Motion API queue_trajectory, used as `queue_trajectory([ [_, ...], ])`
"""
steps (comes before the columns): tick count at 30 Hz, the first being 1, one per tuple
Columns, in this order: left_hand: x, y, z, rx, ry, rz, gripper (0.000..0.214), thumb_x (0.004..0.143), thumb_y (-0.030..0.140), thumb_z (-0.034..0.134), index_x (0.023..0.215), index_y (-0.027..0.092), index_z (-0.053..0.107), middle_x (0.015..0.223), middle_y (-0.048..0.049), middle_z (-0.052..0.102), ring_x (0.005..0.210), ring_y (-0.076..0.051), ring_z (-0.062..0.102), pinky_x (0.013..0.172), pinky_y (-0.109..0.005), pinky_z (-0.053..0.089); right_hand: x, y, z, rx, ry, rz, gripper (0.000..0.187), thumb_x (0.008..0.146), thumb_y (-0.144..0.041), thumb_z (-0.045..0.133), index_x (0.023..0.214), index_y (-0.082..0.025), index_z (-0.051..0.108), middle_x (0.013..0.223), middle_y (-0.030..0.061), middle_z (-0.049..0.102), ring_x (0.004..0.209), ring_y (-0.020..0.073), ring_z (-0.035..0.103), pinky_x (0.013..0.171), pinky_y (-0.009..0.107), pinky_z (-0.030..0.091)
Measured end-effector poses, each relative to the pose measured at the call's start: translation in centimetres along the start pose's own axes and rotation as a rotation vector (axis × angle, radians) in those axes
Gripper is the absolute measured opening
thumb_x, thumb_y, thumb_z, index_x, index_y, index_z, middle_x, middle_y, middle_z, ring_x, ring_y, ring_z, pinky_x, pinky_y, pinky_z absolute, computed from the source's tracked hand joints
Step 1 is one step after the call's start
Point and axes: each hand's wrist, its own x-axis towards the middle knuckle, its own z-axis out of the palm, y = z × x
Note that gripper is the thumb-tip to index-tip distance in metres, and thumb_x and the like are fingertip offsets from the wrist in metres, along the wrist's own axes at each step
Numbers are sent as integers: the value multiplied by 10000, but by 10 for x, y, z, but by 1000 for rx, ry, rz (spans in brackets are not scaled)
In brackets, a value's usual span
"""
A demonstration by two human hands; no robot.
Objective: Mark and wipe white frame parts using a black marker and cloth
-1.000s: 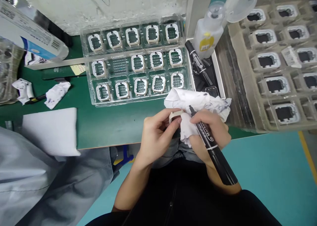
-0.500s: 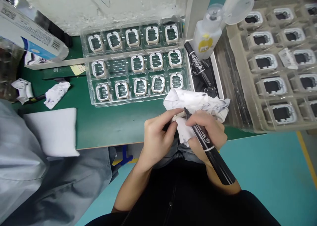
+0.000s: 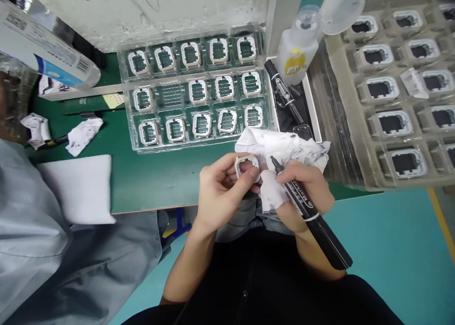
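Note:
My left hand point(image 3: 222, 187) is closed on a small white, rounded-square watch case frame point(image 3: 239, 167), thumb on its lower right edge and the open side facing up. A black marker pen point(image 3: 306, 206) is gripped in my right hand point(image 3: 308, 187), its uncapped tip pointing up and left, a little apart from the frame. A white cloth or tissue point(image 3: 273, 192) is also tucked in my right hand, below the pen. Behind both hands lies a crumpled, stained white cloth point(image 3: 284, 147) on the green table point(image 3: 159, 182).
A clear plastic tray point(image 3: 170, 147) of similar frames stands behind, one pocket vacant. To the right are a white box point(image 3: 314, 114) with a second marker point(image 3: 284, 92), a clear bottle point(image 3: 298, 50) and a larger tray point(image 3: 359, 149). A person's grey sleeve point(image 3: 28, 197) is at left.
My left hand has turned the watch case frame so its face shows, and moved slightly left. The right hand with the marker has drawn away to the right and down.

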Motion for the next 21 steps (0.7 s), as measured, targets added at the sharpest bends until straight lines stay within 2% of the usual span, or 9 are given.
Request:
queue_trajectory([
  [3, -1, 1, -1, -32, -10, -28, 151, 977, 291, 904, 1087, 194, 870, 827, -7, 859, 611, -136, 781, 577, -218, 676, 1, 0, 1, -23, 27, -69, 342, 864, -40, 846, 1043, -270, 667, 821, -49, 678, 607, 133, 638, 562, 303, 555],
  [6, -1, 1, -2, -75, -20, -45, 137, 977, 273, 904, 1082, 191, 869, 786, 3, 839, 584, -131, 773, 537, -202, 665, 3, -1, 3, -27, 29, -55, 350, 858, -18, 817, 1041, -271, 659, 815, -52, 671, 601, 129, 632, 556, 297, 551],
  [11, 1, 2, -3, -103, -45, -59, 157, 978, 287, 902, 1087, 182, 859, 787, -5, 838, 580, -145, 778, 510, -215, 671, 3, 0, 4, 29, 28, -49, 287, 904, -72, 800, 1038, -286, 662, 756, -52, 659, 495, 132, 565, 462, 322, 491],
  [14, 2, 1, -3, -100, -52, -53, 180, 971, 312, 904, 1080, 179, 848, 784, -12, 835, 582, -152, 779, 488, -217, 658, 2, 1, 4, 29, 25, -38, 261, 922, -121, 805, 1050, -304, 668, 787, -34, 707, 461, 141, 538, 425, 344, 474],
  [17, 1, 1, -3, -54, -45, -65, 241, 962, 375, 910, 1086, 180, 842, 788, -22, 836, 590, -160, 779, 487, -229, 655, 1, 0, 4, 15, 30, -29, 268, 921, -120, 797, 1053, -309, 660, 823, -29, 732, 474, 149, 572, 438, 345, 505],
  [21, 0, 0, -4, -26, -47, -62, 258, 976, 392, 899, 1118, 184, 843, 806, -29, 844, 607, -162, 779, 527, -244, 670, 0, -3, 4, -7, 45, 8, 289, 921, -151, 853, 1056, -319, 661, 841, -20, 733, 574, 193, 691, 491, 359, 566],
])
